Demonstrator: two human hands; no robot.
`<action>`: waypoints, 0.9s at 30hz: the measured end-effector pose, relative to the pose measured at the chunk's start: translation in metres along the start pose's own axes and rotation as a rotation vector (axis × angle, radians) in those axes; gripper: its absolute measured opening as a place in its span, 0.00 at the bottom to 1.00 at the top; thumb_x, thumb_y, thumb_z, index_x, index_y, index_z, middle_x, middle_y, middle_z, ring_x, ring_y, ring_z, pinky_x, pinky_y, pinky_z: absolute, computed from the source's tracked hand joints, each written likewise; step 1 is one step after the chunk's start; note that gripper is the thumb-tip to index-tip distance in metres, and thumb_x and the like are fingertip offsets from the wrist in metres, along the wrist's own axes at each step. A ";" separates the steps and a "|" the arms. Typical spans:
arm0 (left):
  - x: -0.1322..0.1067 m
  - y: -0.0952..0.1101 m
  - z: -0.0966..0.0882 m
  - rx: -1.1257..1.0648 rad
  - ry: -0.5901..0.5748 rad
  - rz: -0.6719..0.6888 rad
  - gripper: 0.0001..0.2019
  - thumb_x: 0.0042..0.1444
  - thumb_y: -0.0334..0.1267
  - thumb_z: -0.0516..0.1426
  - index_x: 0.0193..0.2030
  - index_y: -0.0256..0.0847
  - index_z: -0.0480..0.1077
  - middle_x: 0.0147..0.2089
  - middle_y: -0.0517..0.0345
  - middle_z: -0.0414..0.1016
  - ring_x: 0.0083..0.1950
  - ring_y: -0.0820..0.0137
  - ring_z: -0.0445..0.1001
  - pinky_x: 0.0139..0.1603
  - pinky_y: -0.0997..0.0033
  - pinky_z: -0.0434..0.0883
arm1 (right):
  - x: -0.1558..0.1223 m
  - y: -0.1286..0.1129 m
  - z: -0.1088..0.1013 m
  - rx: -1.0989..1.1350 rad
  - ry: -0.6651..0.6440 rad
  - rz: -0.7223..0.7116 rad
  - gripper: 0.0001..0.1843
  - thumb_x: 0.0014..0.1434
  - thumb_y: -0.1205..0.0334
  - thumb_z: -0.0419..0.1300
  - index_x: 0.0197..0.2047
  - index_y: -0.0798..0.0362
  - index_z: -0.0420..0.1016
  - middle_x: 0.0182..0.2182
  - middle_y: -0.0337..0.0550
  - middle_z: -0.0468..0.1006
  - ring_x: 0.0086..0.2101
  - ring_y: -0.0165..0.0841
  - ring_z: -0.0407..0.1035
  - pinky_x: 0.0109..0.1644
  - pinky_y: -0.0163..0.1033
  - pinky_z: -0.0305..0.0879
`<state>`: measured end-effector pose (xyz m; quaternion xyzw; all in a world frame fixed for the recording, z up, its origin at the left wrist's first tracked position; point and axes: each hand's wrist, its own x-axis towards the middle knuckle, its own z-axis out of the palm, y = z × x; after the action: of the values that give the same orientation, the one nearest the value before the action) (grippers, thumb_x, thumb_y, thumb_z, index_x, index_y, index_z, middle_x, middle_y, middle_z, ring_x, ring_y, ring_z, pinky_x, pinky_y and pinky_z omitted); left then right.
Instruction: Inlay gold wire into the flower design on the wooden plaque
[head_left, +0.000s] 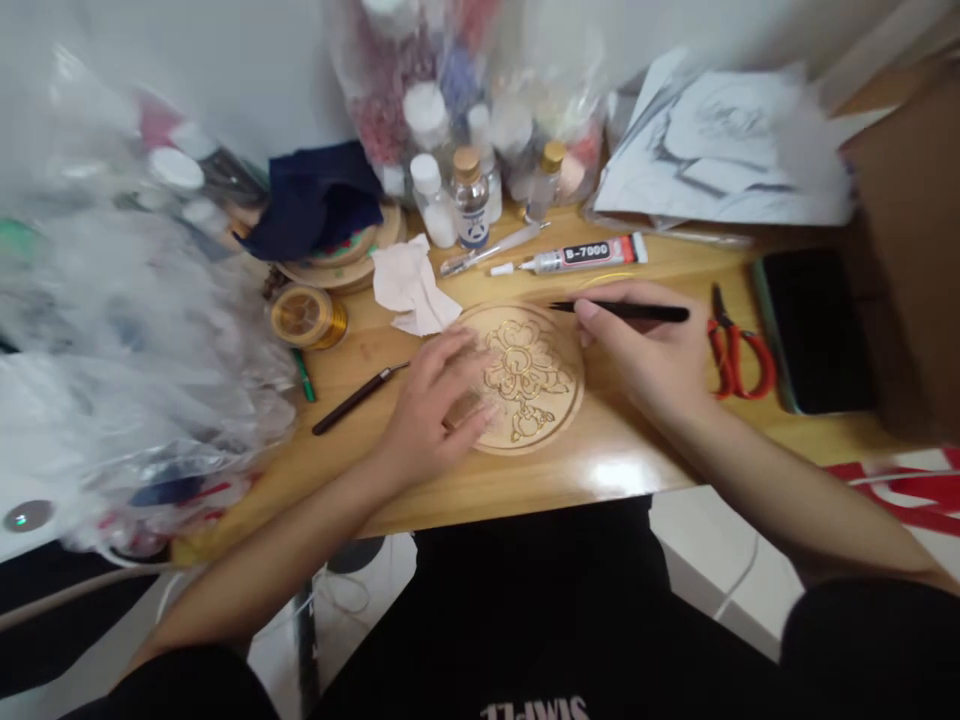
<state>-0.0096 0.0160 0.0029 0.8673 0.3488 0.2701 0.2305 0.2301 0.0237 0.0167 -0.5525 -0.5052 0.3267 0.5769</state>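
A round wooden disc (544, 425) lies on the wooden table, with a raised flower pattern in gold wire (517, 362) on its face. Over the disc's left side, my left hand (439, 400) rests with fingers stretched out and apart; its fingertips are smeared by motion. My right hand (660, 345) grips black tweezers (637, 311), their tips pointing left above the disc's upper right edge. Just behind that hand, a thin piece of yellow wire (611, 278) lies on the table. A dark-handled hook-tipped tool (352, 402) is left of my left hand.
Behind the disc are a B-7000 glue tube (585, 254), a white-tipped pen (495, 248), a crumpled tissue (412, 285) and several bottles (471, 200). A gold wire spool (307, 317) sits left. Orange-handled pliers (739, 350) and a phone (814, 330) lie right. Plastic bags (150, 350) crowd the left.
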 end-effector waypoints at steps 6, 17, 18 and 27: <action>-0.001 -0.003 0.000 0.059 0.024 -0.089 0.23 0.65 0.42 0.54 0.66 0.40 0.61 0.67 0.41 0.62 0.69 0.57 0.63 0.69 0.46 0.62 | 0.007 -0.003 0.000 0.105 0.025 0.135 0.01 0.50 0.64 0.66 0.29 0.51 0.80 0.27 0.39 0.80 0.26 0.29 0.71 0.31 0.38 0.71; -0.026 0.030 0.008 0.132 0.045 -0.235 0.25 0.61 0.40 0.57 0.64 0.41 0.64 0.69 0.41 0.61 0.71 0.53 0.61 0.70 0.42 0.60 | 0.016 0.005 -0.008 0.059 -0.044 0.162 0.10 0.61 0.58 0.63 0.41 0.57 0.76 0.35 0.41 0.77 0.33 0.29 0.72 0.39 0.39 0.73; -0.032 0.035 0.012 0.135 0.064 -0.250 0.25 0.61 0.39 0.57 0.64 0.41 0.64 0.69 0.40 0.61 0.71 0.52 0.61 0.70 0.41 0.60 | 0.017 0.007 -0.008 0.049 -0.059 0.174 0.13 0.63 0.56 0.62 0.46 0.57 0.75 0.40 0.43 0.77 0.37 0.31 0.73 0.42 0.41 0.74; -0.063 0.072 0.046 0.127 0.182 -0.300 0.24 0.62 0.43 0.58 0.63 0.42 0.64 0.69 0.40 0.59 0.72 0.51 0.59 0.70 0.43 0.61 | 0.021 0.016 -0.007 0.013 -0.156 0.245 0.21 0.65 0.53 0.59 0.57 0.54 0.70 0.54 0.48 0.73 0.49 0.37 0.72 0.52 0.50 0.73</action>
<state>0.0153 -0.0865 -0.0086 0.7904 0.5099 0.2877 0.1802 0.2458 0.0440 0.0067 -0.5790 -0.4752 0.4401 0.4952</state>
